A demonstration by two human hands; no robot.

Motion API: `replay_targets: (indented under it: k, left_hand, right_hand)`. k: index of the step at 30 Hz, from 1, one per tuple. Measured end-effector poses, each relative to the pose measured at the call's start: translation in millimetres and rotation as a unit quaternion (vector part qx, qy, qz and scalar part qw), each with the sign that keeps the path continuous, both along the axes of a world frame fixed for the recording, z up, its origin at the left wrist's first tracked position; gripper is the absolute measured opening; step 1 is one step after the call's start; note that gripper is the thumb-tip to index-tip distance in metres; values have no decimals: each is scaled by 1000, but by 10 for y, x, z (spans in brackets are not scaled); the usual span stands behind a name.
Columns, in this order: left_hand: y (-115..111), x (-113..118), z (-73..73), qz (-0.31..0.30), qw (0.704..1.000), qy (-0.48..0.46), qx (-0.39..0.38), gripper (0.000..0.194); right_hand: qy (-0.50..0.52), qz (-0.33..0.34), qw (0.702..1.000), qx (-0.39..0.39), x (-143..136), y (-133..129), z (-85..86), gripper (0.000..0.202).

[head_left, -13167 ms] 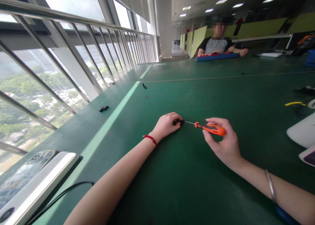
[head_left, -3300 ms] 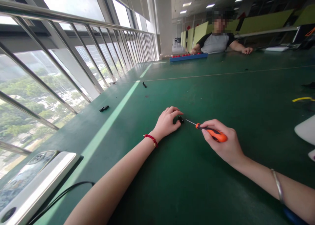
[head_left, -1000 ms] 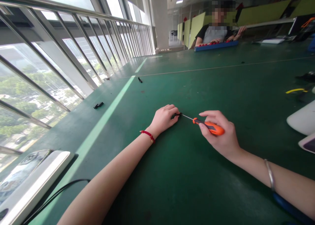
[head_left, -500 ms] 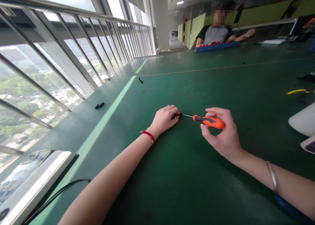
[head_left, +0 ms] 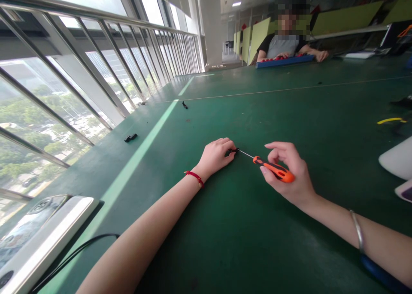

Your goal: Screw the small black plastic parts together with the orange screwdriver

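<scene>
A small black part (head_left: 232,151) lies on the green table (head_left: 244,242), mostly hidden under the fingers of the left hand (head_left: 215,157), which pinch it; its shape is hard to make out. The right hand (head_left: 289,176) is closed around an orange-handled screwdriver (head_left: 273,170), its thin tip touching the part. The long table runs beside a railed window wall (head_left: 80,71). At its far end a person (head_left: 285,45) sits behind a blue tray (head_left: 285,61) of red pieces. A white device (head_left: 41,238) is cut off at the near left corner.
</scene>
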State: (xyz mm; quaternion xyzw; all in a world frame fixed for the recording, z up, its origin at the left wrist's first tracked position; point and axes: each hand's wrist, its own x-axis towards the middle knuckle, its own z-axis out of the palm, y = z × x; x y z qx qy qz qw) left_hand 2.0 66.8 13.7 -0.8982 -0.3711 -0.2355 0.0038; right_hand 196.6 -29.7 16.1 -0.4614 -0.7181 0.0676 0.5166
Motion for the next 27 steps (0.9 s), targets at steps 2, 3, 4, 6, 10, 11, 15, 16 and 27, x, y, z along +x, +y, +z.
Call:
replay_targets:
  k: [2,3,4,6,10,11,15,16,27]
  left_hand:
    - [1,0,0,0,1000,0,1,12]
    - [1,1,0,0,1000,1,1,12]
    - [1,1,1,1,1000,3,0,12]
    - [2,2,2,2,1000,4,-1,12]
    - [1,2,4,0,1000,0,-3,11]
    - [1,2,4,-1,1000,0,-2,11]
    - [0,2,5,0,1000,5,0,11]
    - [0,2,6,0,1000,6,-1,12]
    - [10,-8,-8,-6,1000,4,-4,12]
  right_hand:
    - [-17,4,1000,-16,0,-14,2,16]
    - [-20,4,1000,-17,-1,-20,2,11]
    - [-18,0,1000,-12,-2,-24,1,9]
    - [-3,-19,1000,12,-1,-20,1,14]
    - [43,-8,998,47,9,8,8,36]
    - [42,-1,998,42,12,10,9,38]
    - [-11,-4,1000,8,8,-7,4,12]
    - [-14,-7,1000,4,5,-11,0,7]
    - [26,-4,1000,9,10,0,11,26]
